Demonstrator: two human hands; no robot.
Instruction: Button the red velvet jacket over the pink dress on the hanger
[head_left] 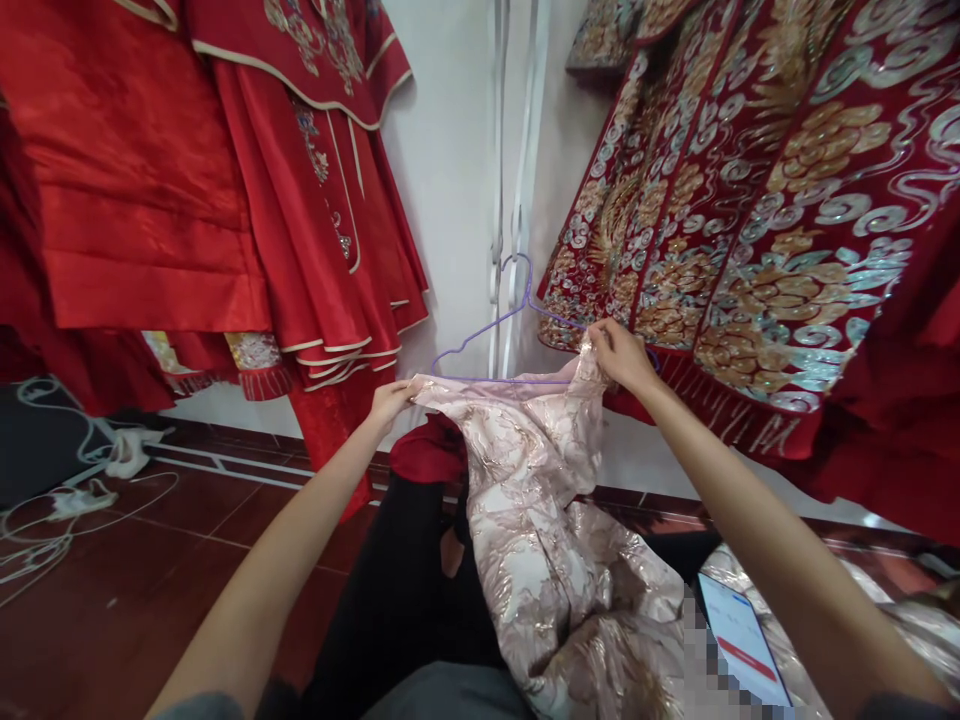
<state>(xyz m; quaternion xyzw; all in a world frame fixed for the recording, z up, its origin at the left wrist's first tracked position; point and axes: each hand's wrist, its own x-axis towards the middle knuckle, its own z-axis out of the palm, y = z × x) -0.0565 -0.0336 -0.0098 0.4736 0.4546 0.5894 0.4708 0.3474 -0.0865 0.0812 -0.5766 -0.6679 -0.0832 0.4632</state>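
Observation:
A shiny pale pink dress (517, 530) with a metallic pattern lies across my lap, its top edge stretched between my two hands. My left hand (391, 400) pinches the dress at its left upper corner. At the other shoulder, my right hand (619, 352) grips the fabric beside the purple wire hanger (487, 328). The hanger is upright behind the dress's neckline, its hook near a white strap on the wall. The hanger's right end passes behind my right hand; whether my fingers also touch it I cannot tell.
Red garments (322, 240) hang at the left, and a red embroidered garment (720, 220) hangs at the right. A phone (742, 640) with a lit screen lies on fabric at lower right. White cables (75, 500) lie on the tiled floor (172, 570) at left.

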